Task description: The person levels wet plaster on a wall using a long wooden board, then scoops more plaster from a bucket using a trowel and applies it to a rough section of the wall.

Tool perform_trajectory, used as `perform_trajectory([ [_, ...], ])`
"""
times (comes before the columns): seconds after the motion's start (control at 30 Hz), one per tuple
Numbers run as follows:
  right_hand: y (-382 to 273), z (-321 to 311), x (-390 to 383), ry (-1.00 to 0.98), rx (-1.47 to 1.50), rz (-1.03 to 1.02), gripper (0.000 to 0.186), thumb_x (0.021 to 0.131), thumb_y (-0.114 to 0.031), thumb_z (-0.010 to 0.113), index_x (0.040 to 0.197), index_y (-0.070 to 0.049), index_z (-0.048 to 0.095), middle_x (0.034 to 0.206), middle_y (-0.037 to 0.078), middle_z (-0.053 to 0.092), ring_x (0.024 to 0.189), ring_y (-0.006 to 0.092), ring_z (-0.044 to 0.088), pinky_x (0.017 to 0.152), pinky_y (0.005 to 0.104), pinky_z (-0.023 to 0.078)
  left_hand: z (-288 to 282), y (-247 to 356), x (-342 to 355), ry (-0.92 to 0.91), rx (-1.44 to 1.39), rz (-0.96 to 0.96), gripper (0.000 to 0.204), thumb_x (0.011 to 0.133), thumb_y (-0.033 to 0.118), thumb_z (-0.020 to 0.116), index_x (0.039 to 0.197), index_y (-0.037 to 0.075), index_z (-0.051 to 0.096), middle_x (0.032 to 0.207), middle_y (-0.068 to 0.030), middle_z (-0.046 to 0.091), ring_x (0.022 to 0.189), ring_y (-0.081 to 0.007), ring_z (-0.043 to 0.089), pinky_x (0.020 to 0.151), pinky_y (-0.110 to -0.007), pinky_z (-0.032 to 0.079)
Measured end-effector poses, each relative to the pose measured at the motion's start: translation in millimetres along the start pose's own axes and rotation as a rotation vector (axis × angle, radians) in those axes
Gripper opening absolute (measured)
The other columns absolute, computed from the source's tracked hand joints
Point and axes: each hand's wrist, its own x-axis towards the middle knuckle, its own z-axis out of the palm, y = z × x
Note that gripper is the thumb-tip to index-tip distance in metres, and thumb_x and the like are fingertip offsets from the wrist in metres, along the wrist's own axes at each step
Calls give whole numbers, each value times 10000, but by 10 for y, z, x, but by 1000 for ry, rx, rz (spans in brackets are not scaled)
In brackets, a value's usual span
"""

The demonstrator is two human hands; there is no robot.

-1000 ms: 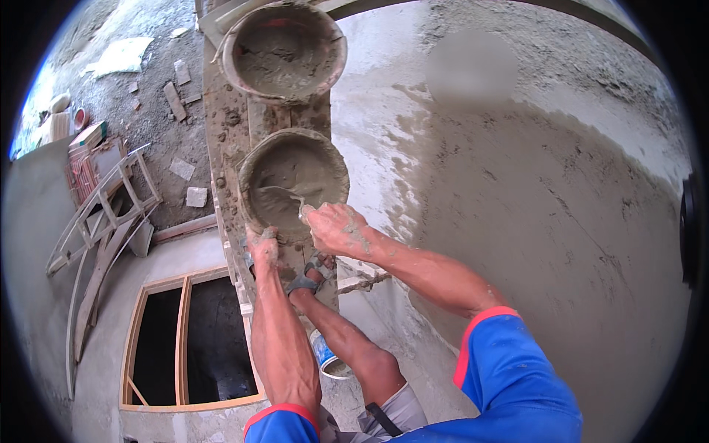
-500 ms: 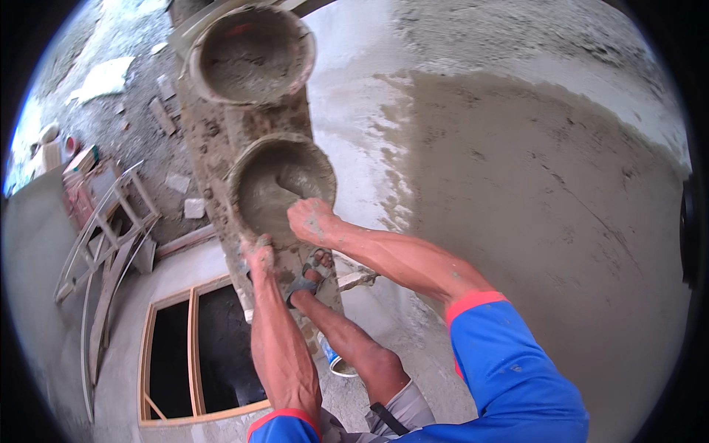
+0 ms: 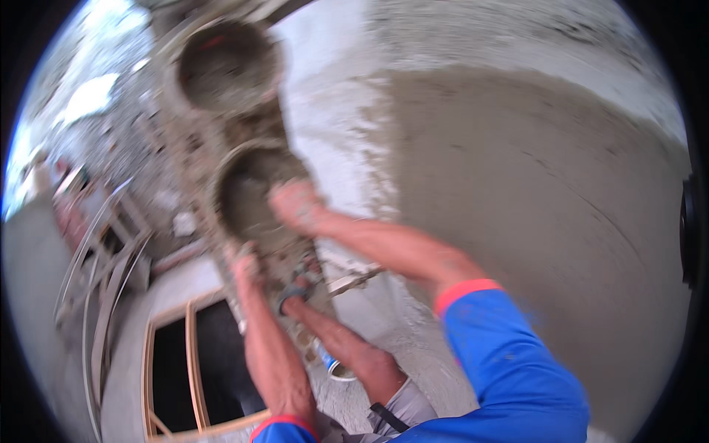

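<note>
My right hand (image 3: 295,203), blurred and streaked with mortar, is closed on a trowel over the nearer bucket of wet grey mortar (image 3: 244,173); the blade is hard to make out. My left hand (image 3: 244,262) is closed at that bucket's near rim, partly smeared by motion. The bucket stands on a mortar-stained plank (image 3: 188,155), and a second mortar bucket (image 3: 225,63) sits farther along it. My sandalled foot (image 3: 299,284) rests on the plank between my arms.
Freshly plastered wall (image 3: 532,221) fills the right side. Below left is a wood-framed dark opening (image 3: 192,347). Rubble, scrap boards and a leaning frame (image 3: 118,229) lie at the left. A small white-and-blue pail (image 3: 336,365) stands below the plank.
My view has swung, so the plank and buckets sit farther left and more tilted. My right hand has shifted up and left over the mortar. The picture has become blurred.
</note>
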Motion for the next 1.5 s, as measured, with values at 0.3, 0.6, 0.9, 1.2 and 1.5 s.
perform_trajectory([
  [0.3,-394,-146,-403,-299,105,-114,214,683,-181,648,845,-61,722,847,130,704,840,248,695,647,385,547,316,74,-204,18,-116,216,174,865,119,539,1028,87,588,831,-19,567,690,-153,550,556,-297,470],
  [0.6,163,-210,-151,27,48,41,121,681,-180,651,754,-86,671,803,103,679,807,238,675,609,378,515,429,136,-378,-91,-211,353,389,816,-56,502,1180,81,514,937,-30,580,759,-153,588,590,-283,529],
  [0.9,-516,48,-256,-388,115,131,225,730,-201,673,918,-97,741,913,85,719,853,221,696,683,376,551,224,-63,-2,-72,-104,307,290,841,37,518,1128,85,529,949,-28,591,743,-163,576,609,-295,503],
  [1.2,174,-478,-291,360,216,-96,99,623,-187,659,601,-91,660,620,112,649,608,289,653,492,408,468,445,129,-748,-88,-241,71,171,912,189,491,1048,104,550,915,-14,599,710,-163,564,614,-308,473],
  [1.5,-222,28,-99,-334,93,280,184,713,-163,670,863,-90,748,835,67,713,831,218,689,596,360,525,318,168,-614,-72,-28,60,295,936,180,484,1193,38,516,1022,-67,612,904,-187,567,789,-328,475],
])
